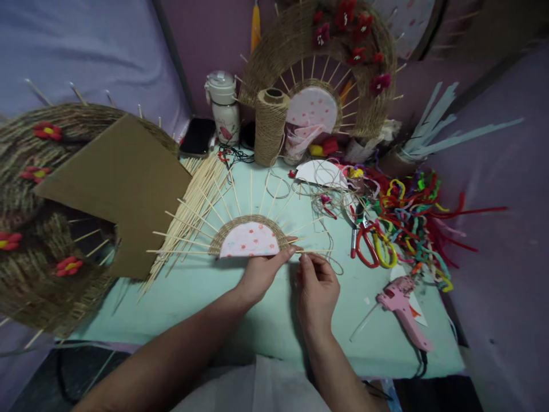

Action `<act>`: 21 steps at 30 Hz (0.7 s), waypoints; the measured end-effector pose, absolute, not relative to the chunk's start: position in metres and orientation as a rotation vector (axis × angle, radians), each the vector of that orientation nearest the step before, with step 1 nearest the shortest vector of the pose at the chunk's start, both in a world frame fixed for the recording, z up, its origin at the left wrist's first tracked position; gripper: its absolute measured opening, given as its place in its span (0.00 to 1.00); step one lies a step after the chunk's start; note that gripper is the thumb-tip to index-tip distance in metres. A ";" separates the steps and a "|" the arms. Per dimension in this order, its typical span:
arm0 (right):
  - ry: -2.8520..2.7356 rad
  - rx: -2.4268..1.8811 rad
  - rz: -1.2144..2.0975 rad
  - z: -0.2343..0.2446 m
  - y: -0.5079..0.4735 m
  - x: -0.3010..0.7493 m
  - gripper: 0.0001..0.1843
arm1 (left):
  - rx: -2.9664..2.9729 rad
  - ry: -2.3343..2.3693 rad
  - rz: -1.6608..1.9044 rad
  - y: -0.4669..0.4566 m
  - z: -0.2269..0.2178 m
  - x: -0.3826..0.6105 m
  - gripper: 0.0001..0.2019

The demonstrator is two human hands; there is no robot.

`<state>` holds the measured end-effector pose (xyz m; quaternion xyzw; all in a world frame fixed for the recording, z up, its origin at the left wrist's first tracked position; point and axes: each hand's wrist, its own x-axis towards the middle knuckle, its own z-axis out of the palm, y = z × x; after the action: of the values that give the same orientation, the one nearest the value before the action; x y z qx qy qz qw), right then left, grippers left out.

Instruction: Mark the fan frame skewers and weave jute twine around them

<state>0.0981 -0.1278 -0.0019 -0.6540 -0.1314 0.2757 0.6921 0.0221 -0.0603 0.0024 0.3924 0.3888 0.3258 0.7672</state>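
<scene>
A half-round fan frame (251, 239) lies over the table, its white centre dotted with red flowers, a woven twine band round its curve and thin sticks radiating outward. My left hand (261, 272) grips its right lower corner, the thumb on top. Close beside it, my right hand (316, 280) pinches the twine (328, 257) near the lowest right stick, finger and thumb together. That twine trails in loops up the table toward the large twine spool (271, 126) standing at the back.
A pink glue gun (405, 317) lies at right, near red-handled scissors (366, 246) and tangled coloured pipe cleaners (412, 217). At left are loose sticks (189, 212), cardboard (124, 183) and a large woven fan (51, 286). A bottle (225, 114) and another flowered fan (364, 97) stand behind.
</scene>
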 end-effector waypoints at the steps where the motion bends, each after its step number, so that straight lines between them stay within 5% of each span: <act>1: -0.330 -1.496 0.570 -0.002 -0.128 0.098 0.13 | 0.883 0.846 0.700 -0.060 0.003 0.022 0.17; 10: -0.744 -1.693 0.259 0.010 -0.131 0.108 0.08 | 1.016 0.890 0.620 -0.060 0.013 0.020 0.17; 21: -0.633 -1.683 0.431 0.014 -0.133 0.124 0.14 | 1.128 1.003 0.505 -0.061 0.018 0.014 0.18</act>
<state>0.1240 -0.1331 0.0145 -0.7266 -0.2735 0.1862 0.6022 0.0144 -0.0613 0.0176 0.5064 0.4501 0.2266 0.6998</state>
